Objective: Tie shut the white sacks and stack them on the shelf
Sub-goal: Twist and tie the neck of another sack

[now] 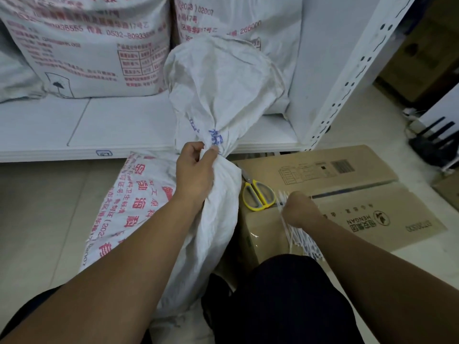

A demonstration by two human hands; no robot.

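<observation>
Head view: holding white sack shut, fetching a tie

Gripping twisted neck with left hand so mouth stays gathered, down on floor before shelf. Pinching white ties with right hand off cardboard box, likely for binding

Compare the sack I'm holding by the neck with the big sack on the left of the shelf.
The held sack stands on the floor; the shelf sack sits on the shelf. The held sack shows plain white with a small blue mark; the shelf sack shows red print. The held sack's neck is bunched in the left hand, the right hand gripping ties; the shelf sack's top is out of view. Both are white sacks.
</observation>
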